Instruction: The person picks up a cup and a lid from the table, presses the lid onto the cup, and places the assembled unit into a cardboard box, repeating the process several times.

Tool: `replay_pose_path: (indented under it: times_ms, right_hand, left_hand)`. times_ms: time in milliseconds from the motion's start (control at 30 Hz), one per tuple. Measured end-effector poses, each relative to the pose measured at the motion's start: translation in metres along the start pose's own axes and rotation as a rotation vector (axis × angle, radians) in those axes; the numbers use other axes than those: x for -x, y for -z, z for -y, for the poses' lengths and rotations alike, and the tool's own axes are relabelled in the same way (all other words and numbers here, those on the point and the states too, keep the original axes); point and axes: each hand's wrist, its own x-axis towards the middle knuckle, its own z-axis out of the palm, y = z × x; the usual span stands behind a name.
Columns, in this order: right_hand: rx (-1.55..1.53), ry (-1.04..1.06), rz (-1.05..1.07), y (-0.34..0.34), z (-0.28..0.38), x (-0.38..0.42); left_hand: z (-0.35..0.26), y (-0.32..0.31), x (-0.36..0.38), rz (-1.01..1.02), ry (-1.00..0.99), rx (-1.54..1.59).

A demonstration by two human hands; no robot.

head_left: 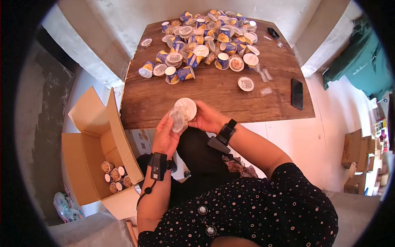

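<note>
Both hands are raised together over the near edge of the wooden table (214,92). My right hand (210,118) grips a small cup (187,108) whose white round end faces the camera. My left hand (165,136) pinches a crumpled clear plastic wrapper (178,117) that lies against the cup's left side. Each wrist carries a black strapped device. A large heap of similar blue-and-yellow cups (205,39) covers the far half of the table.
An open cardboard box (94,144) stands on the floor at my left with several cups in its bottom. A black phone (297,93) lies at the table's right edge, a small dark object (273,32) at the far right. One loose cup (245,83) and clear wrappers lie mid-table.
</note>
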Motion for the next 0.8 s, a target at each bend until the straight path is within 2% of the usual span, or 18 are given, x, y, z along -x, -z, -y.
replay_pose_path:
  times_ms: [67, 100, 167, 233, 333, 467, 533, 600, 633, 700, 733, 767, 800]
  right_hand:
    - [0.159, 0.070, -0.134, -0.002, -0.001, 0.001]
    - [0.152, 0.052, -0.134, -0.005, 0.001, 0.003]
    - [0.614, 0.142, -0.379, -0.004, 0.001, -0.002]
    - [0.664, 0.246, -0.408, 0.001, -0.006, -0.008]
    - [0.704, 0.248, -0.382, 0.005, -0.003, -0.004]
    - [0.798, 0.373, -0.444, -0.001, 0.003, 0.006]
    - [0.869, 0.401, -0.462, 0.008, 0.001, 0.006]
    - [1.202, 0.677, -0.590, 0.020, 0.000, 0.002]
    - [1.199, 0.674, -0.587, 0.021, 0.002, 0.004]
    - [1.322, 0.922, -0.498, 0.014, 0.009, 0.013]
    - [1.271, 0.797, -0.441, -0.011, 0.010, 0.024]
    - [1.269, 0.799, -0.450, -0.020, 0.008, 0.026]
    - [1.136, 0.688, -0.357, -0.028, 0.007, 0.025]
  left_hand:
    - [0.004, 0.002, -0.006, -0.007, -0.002, 0.008]
    - [0.007, 0.005, -0.008, -0.022, -0.002, 0.015]
    - [0.019, 0.015, -0.015, -0.076, -0.019, 0.019]
    - [0.022, 0.021, -0.021, -0.127, -0.029, 0.019]
    - [0.022, 0.023, -0.031, -0.081, -0.013, 0.015]
    - [0.018, 0.022, -0.035, -0.119, -0.003, -0.038]
    - [0.017, 0.020, -0.034, -0.134, -0.072, -0.054]
    - [0.014, 0.015, -0.030, -0.168, -0.100, -0.096]
    - [0.011, 0.011, -0.028, -0.192, -0.132, -0.138]
    - [0.007, 0.002, -0.025, -0.193, -0.179, -0.196]
    - [0.007, -0.002, -0.024, -0.186, -0.222, -0.252]
    - [0.007, -0.006, -0.024, -0.181, -0.215, -0.254]
    - [0.006, -0.010, -0.025, -0.176, -0.239, -0.289]
